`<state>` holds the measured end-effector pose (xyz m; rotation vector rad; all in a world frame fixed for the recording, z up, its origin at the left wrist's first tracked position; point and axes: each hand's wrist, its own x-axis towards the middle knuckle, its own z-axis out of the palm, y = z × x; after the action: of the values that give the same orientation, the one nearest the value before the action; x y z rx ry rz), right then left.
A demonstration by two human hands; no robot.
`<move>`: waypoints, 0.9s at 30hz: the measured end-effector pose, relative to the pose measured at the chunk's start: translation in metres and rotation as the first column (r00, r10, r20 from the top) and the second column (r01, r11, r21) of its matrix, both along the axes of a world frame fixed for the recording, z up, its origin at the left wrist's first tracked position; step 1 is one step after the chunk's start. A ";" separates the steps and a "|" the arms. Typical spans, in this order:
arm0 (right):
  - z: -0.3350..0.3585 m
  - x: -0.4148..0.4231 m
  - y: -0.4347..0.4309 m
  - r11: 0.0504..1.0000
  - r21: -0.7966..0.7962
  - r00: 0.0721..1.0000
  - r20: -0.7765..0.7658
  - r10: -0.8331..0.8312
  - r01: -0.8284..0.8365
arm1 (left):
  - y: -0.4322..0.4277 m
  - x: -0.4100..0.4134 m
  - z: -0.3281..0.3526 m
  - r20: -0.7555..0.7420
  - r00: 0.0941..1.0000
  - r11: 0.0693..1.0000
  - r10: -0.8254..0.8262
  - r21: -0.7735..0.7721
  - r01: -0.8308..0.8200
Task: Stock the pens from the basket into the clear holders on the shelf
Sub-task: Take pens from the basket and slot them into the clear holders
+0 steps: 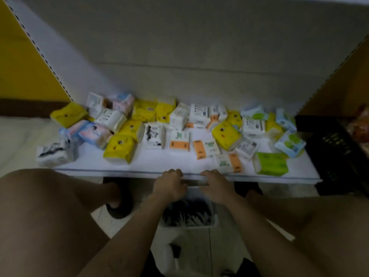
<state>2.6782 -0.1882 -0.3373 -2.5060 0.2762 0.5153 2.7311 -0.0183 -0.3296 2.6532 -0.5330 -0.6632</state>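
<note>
Dim light blurs the white metal shelf board (151,164), which is set low, near floor level. Both hands are at its front lip, left hand (171,184) and right hand (216,185), with knuckles bent. Whether they grip the pale blurred object (196,183) between them cannot be told. Directly below stands the pale plastic basket of dark pens (187,215) on the tiled floor (225,242).

Risk: no clear holders are identifiable on the board, which is crowded with loose tissue packs (119,150). Pens set there could roll off or dislodge packs. A black plastic crate (335,156) stands to the right.

Pens (189,216) blurred, basket (214,221) part-hidden by left hand (169,185), right hand (217,186); their grip unclear
</note>
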 end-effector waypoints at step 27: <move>-0.166 -0.012 0.026 0.984 0.026 0.819 -0.551 0.161 -0.176 | 0.010 -0.036 -0.193 -0.524 0.828 0.978 0.200 0.155 -0.138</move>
<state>2.6665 -0.1617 -0.5037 -2.3619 0.2752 1.3241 2.6955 -0.0078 -0.5226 2.4037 -0.0967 -1.3497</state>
